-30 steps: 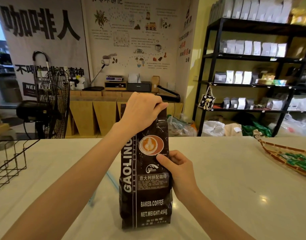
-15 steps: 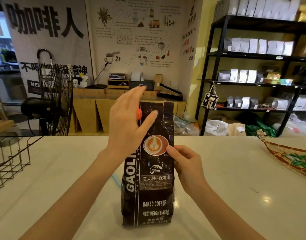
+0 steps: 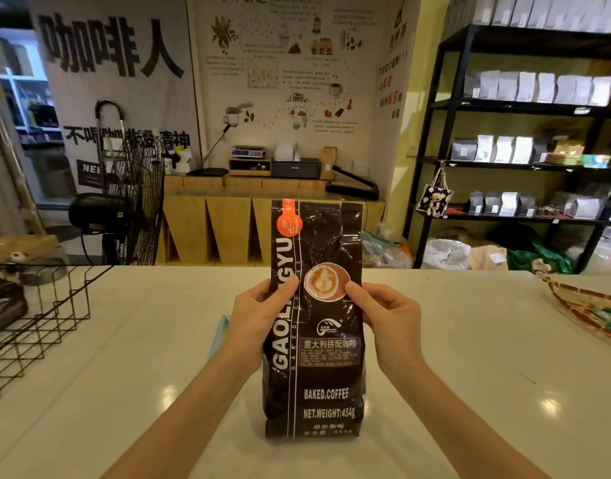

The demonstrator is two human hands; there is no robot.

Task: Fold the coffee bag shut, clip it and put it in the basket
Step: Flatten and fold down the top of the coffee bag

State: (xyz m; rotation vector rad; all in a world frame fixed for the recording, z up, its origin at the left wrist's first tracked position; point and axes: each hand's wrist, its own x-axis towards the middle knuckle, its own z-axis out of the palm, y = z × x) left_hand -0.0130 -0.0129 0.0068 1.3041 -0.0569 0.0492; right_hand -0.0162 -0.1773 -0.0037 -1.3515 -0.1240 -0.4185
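Here the tall black foil coffee bag (image 3: 314,340) stands upright on the pale glossy desk (image 3: 470,392), its top unfolded. The left hand (image 3: 259,316) and right hand (image 3: 390,323) each grip a side at mid-height, thumbs on the front. Bare desk lies either side. The black wire basket (image 3: 38,323) sits far left, a dark packet inside.

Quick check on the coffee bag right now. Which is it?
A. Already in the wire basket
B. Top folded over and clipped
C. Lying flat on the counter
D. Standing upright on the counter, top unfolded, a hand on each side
D: the coffee bag stands upright with its top straight, left hand and right hand gripping its sides.
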